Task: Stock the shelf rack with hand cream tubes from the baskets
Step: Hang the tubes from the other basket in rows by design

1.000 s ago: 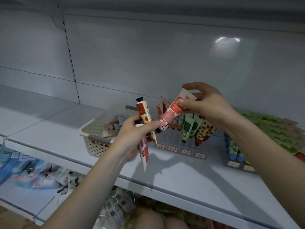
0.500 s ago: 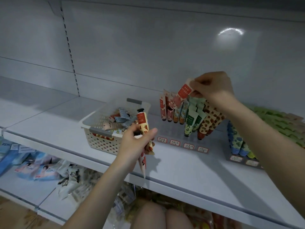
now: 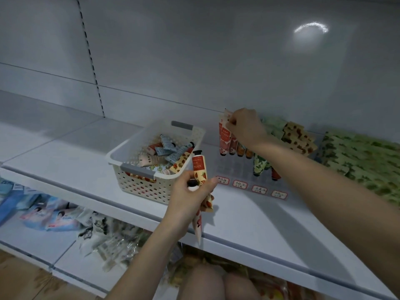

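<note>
Upper centre-right of frame: our right hand [image 3: 244, 126] pinched the crimped top of a red-and-pink tube [image 3: 224, 137], thumb and fingers curled on it. One second before, we had held this tube in mid-air close to the left hand. Half a second before, it was tilted above the rack. Now it stood near upright, cap down, at the left end of the clear rack [image 3: 233, 167], touching the red tubes beside it. We could not tell whether the cap sat fully in its slot.

Lower centre: our left hand [image 3: 188, 200] kept its grip on two more tubes, fingers wrapped round both. The yellow-and-red tube [image 3: 199, 167] had its black cap up; the second tube [image 3: 198, 228] pointed down past the shelf [image 3: 259, 224] edge. The white basket [image 3: 138, 182], just left of the rack, held a loose pile of further tubes.

Judgement: this tube was as good as stocked. The front rows behind the price labels [image 3: 240, 184] looked unfilled, so the two in hand should follow, then more from the basket.
</note>
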